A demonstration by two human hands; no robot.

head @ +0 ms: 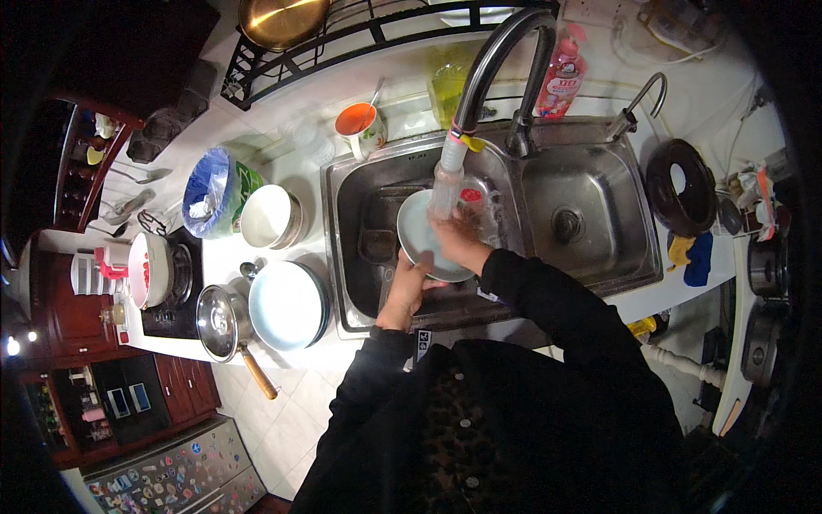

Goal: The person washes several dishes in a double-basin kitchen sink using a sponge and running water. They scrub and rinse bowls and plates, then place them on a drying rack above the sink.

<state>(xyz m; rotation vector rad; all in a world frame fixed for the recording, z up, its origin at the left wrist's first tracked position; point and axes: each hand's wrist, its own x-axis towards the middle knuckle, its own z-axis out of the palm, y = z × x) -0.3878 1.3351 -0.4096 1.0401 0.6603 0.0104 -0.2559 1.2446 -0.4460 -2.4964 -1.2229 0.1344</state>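
Over the larger sink basin [359,283], my left hand [406,289] grips the near-left rim of a pale plate [416,225], tilting it beneath the faucet [478,77]. My right hand [461,241] lies against the plate's right side; it is blurred, and part of it sits behind the faucet's clear nozzle extension [447,183]. Whether its fingers grip the plate, I cannot tell. Beside the plate, a small red item [471,194] shows in the basin among wet, sudsy patches.
Left of the sink stand stacked plates [286,305], a bowl [266,217], a lidded saucepan [221,321] and a bag-lined bin [209,193]. An orange-lined mug [359,125] and a pink pump bottle [562,77] stand behind. The smaller basin [578,180] adjoins on the right.
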